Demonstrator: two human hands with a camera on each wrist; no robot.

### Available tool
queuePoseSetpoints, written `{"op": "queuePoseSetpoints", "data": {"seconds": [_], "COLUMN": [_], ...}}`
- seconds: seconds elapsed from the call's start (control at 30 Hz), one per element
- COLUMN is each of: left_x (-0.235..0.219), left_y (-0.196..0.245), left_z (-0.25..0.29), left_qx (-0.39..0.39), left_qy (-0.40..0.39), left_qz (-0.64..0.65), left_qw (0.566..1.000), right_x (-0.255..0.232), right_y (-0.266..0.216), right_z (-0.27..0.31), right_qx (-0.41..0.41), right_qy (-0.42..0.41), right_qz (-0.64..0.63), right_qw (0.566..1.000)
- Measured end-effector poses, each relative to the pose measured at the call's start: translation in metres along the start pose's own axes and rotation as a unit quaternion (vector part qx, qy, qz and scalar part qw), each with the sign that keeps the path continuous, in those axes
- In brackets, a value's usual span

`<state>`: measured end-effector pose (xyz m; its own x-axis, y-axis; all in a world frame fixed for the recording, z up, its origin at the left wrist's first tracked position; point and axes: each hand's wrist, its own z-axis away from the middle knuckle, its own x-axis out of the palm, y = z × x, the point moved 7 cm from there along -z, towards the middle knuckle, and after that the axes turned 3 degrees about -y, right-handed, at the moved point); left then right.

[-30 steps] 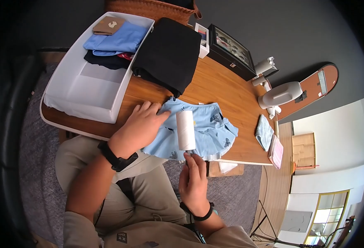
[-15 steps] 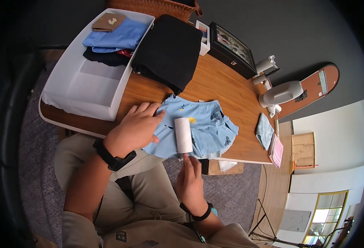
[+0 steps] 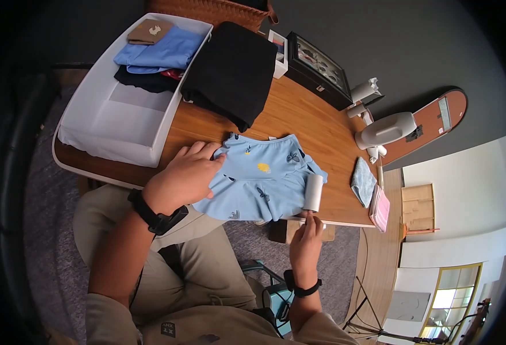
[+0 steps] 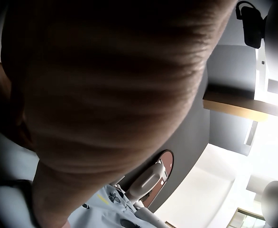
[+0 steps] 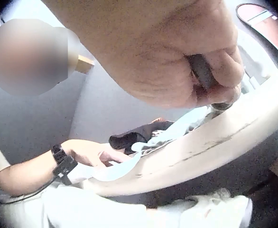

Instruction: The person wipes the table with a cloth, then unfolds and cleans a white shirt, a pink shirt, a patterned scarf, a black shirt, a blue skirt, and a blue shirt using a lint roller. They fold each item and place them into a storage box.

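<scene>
A light blue garment (image 3: 238,192) printed with dark butterflies and yellow motifs lies spread at the table's near edge. My left hand (image 3: 185,179) rests on its left side, fingers extended. With my right hand (image 3: 306,247) I grip the handle of a lint roller (image 3: 314,193); its white roll overlaps the garment's right edge. In the right wrist view the dark handle (image 5: 203,71) shows inside the curled fingers. The left wrist view is mostly filled by the left palm (image 4: 115,90), with part of the printed cloth below it.
A white bin (image 3: 109,146) with folded clothes stands on the left of the wooden table (image 3: 304,115). Next to it lies a folded black garment (image 3: 230,75). Farther back are a black display case (image 3: 321,69) and a grey-white bottle (image 3: 385,131). Folded cloths (image 3: 380,208) lie at the right edge.
My right hand has moved the lint roller rightward across the garment, from its middle to its right edge. The cloth now lies flatter. My left hand stays on the left side.
</scene>
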<state>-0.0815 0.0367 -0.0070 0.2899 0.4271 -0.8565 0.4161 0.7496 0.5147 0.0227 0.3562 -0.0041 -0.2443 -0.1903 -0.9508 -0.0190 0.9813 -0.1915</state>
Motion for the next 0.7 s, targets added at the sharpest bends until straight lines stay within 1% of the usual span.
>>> {"op": "queuePoseSetpoints", "data": {"seconds": [0.1, 0.13, 0.2, 0.27, 0.3, 0.33, 0.4, 0.43, 0.47, 0.5, 0.57, 0.6, 0.67, 0.7], "left_x": [0.002, 0.002, 0.002, 0.003, 0.004, 0.005, 0.006, 0.006, 0.005, 0.004, 0.004, 0.004, 0.004, 0.004], "left_y": [-0.002, -0.002, -0.003, -0.005, -0.007, -0.007, -0.008, -0.008, -0.007, -0.006, -0.005, -0.005, -0.005, -0.005], "left_z": [0.0, 0.0, 0.0, 0.0, -0.001, -0.001, -0.001, -0.001, -0.001, 0.0, 0.001, 0.0, 0.001, 0.001], "left_qx": [0.001, 0.002, 0.005, 0.007, 0.011, 0.014, 0.017, 0.017, 0.018, 0.016, 0.014, 0.012, 0.009, 0.012], "left_qy": [0.004, 0.005, 0.002, -0.002, -0.002, -0.002, -0.001, 0.0, 0.0, 0.0, 0.0, 0.001, 0.001, 0.001], "left_qz": [0.002, 0.003, -0.001, -0.005, -0.002, 0.001, 0.004, 0.007, 0.006, 0.004, 0.003, -0.001, -0.003, -0.005], "left_qw": [1.0, 1.0, 1.0, 1.0, 1.0, 1.0, 1.0, 1.0, 1.0, 1.0, 1.0, 1.0, 1.0, 1.0], "right_x": [-0.007, -0.015, -0.024, -0.042, -0.046, -0.052, -0.05, -0.046, -0.038, -0.029, -0.015, -0.01, 0.006, 0.008], "right_y": [0.036, 0.043, 0.055, 0.046, 0.04, 0.025, -0.01, -0.023, -0.033, -0.04, -0.049, -0.049, -0.04, -0.035], "right_z": [-0.003, -0.005, -0.008, -0.01, -0.01, -0.01, -0.011, -0.01, -0.009, -0.009, -0.01, -0.011, -0.013, -0.015], "right_qx": [0.001, -0.005, 0.0, -0.013, -0.029, -0.027, -0.066, -0.104, -0.099, -0.111, -0.131, -0.131, -0.102, -0.106], "right_qy": [0.028, 0.044, 0.05, 0.121, 0.13, 0.131, 0.092, 0.087, 0.055, 0.036, 0.001, 0.001, -0.02, 0.0], "right_qz": [0.025, 0.038, 0.049, 0.056, 0.035, 0.035, -0.021, -0.023, -0.065, -0.076, -0.083, -0.084, -0.082, -0.049], "right_qw": [0.999, 0.998, 0.998, 0.991, 0.99, 0.99, 0.993, 0.991, 0.991, 0.99, 0.988, 0.988, 0.991, 0.993]}}
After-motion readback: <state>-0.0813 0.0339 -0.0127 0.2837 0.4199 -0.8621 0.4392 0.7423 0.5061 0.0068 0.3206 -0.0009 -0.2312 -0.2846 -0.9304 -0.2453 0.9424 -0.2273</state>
